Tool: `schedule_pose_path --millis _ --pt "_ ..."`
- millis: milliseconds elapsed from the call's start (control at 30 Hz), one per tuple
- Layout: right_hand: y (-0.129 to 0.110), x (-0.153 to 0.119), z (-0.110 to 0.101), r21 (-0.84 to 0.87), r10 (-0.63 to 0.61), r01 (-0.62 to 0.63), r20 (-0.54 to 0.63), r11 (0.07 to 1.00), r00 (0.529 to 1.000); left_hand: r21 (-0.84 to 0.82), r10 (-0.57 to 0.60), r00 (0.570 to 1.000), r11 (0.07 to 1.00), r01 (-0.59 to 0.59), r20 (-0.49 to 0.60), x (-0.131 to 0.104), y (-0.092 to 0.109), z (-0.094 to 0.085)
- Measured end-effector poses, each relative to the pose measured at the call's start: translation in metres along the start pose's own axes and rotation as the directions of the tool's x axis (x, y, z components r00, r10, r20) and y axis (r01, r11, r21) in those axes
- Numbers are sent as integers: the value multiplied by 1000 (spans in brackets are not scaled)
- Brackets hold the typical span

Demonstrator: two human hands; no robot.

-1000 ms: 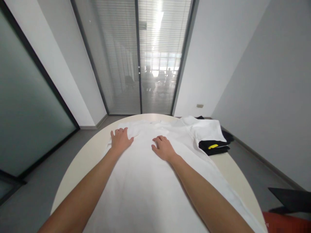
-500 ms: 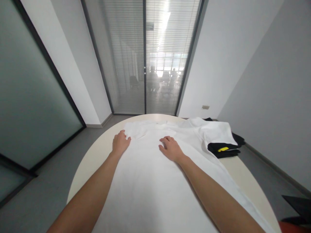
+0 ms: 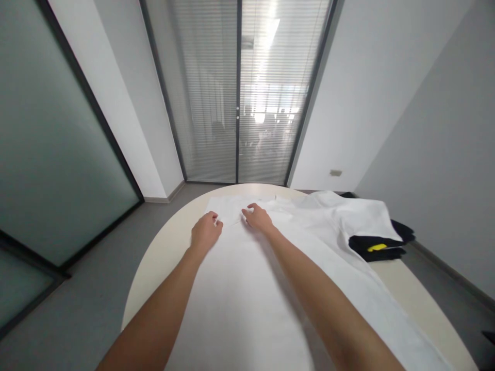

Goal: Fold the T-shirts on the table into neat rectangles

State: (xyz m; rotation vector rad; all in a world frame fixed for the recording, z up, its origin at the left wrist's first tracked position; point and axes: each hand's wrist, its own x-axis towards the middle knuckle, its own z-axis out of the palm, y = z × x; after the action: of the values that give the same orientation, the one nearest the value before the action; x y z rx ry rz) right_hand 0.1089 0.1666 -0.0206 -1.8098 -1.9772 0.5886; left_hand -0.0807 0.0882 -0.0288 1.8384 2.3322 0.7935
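A white T-shirt lies spread over the round table, its collar end at the far side and one sleeve out to the right. At the shirt's far left edge is my left hand, fingers curled and a bit of white cloth between thumb and forefinger. My right hand is just right of it, over the upper part of the shirt near small wrinkles. Its fingers are bent but apart, with no cloth visibly held. The undersides of both hands are hidden.
Folded black clothes with a yellow patch are stacked at the right, partly under the shirt's sleeve. The pale tabletop curves round on the left. Beyond stand a glass partition with blinds and white walls.
My right hand has moved left and farther out, closer to my left hand. My left fingers have curled in at the shirt's edge. The view has shifted slightly left.
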Motion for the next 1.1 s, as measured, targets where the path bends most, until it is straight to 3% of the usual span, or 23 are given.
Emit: schedule_pose_path --millis 133,267,333,400,633,767,833,933,1033,1100 --pt "-15 19 16 -24 -2 1 -32 1000 999 63 157 983 985 -163 97 -7 8 -7" --pt "-18 35 21 -28 -72 71 -45 997 996 41 377 883 914 -404 280 -13 10 -10" --pt "-16 40 22 -26 -125 123 -67 992 990 29 432 843 885 -465 319 -14 10 -10" --pt "-11 41 23 -31 -174 172 -73 985 982 19 441 835 881 -473 328 -14 10 -11" --pt "3 34 29 -63 -304 302 -42 951 952 35 310 879 938 -346 361 -10 6 -15" --pt "0 25 25 -99 -385 381 -14 919 923 -86 446 813 890 -449 374 -12 4 -15" --pt "-3 16 22 -157 -438 426 -54 891 897 -128 497 792 865 -485 356 -12 4 -13" --pt "-6 1 23 -228 -524 502 -43 834 851 -47 469 841 879 -475 269 -9 0 -8" --pt "-6 -11 28 -221 -510 524 121 823 852 160 346 931 918 -362 119 -5 -9 -1" --pt "-5 -16 30 -221 -464 500 195 838 864 235 248 967 938 -255 62 -3 -16 4"
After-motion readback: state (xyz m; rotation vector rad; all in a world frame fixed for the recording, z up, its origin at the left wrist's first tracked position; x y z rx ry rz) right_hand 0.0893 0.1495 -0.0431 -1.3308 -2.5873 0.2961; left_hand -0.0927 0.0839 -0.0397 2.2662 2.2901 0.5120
